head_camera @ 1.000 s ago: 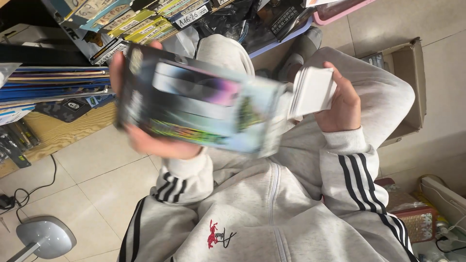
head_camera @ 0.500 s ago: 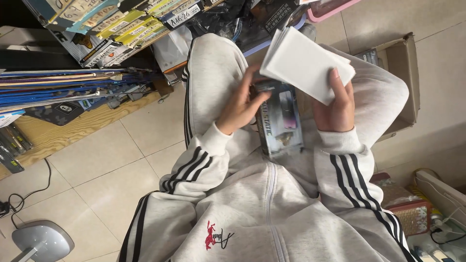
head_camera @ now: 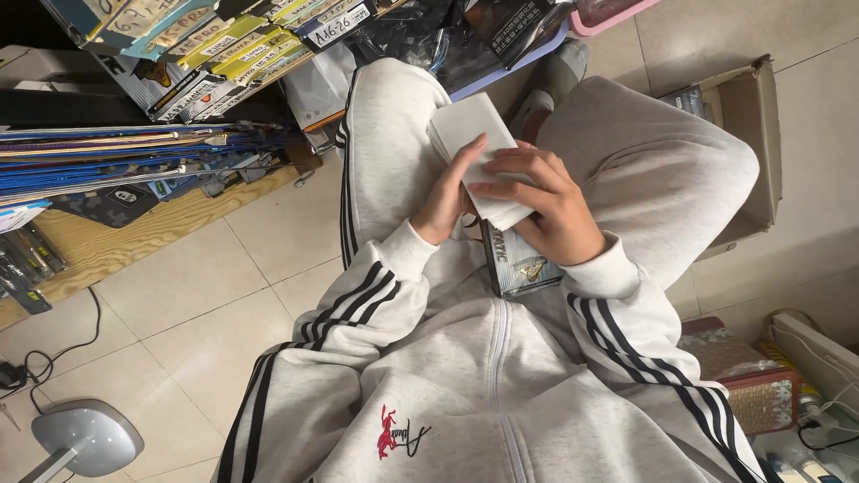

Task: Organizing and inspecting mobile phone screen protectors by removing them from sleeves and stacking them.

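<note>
Holding the white stack over the lap, both hands clasp it: left hand at its near edge, right hand across its top. Just below the stack, a printed box rests untouched in the lap.

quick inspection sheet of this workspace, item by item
surface: pale tiled floor; person sits with work on the lap
job's things: white stack of cards held over a printed box lying on the lap
clutter: piled flat packages on a low wooden shelf, open cardboard box to the right
grippers: left hand and right hand both grip the white stack
cables: black cable looping on the floor by a grey lamp base
surroundings: pink tray edge at top
</note>
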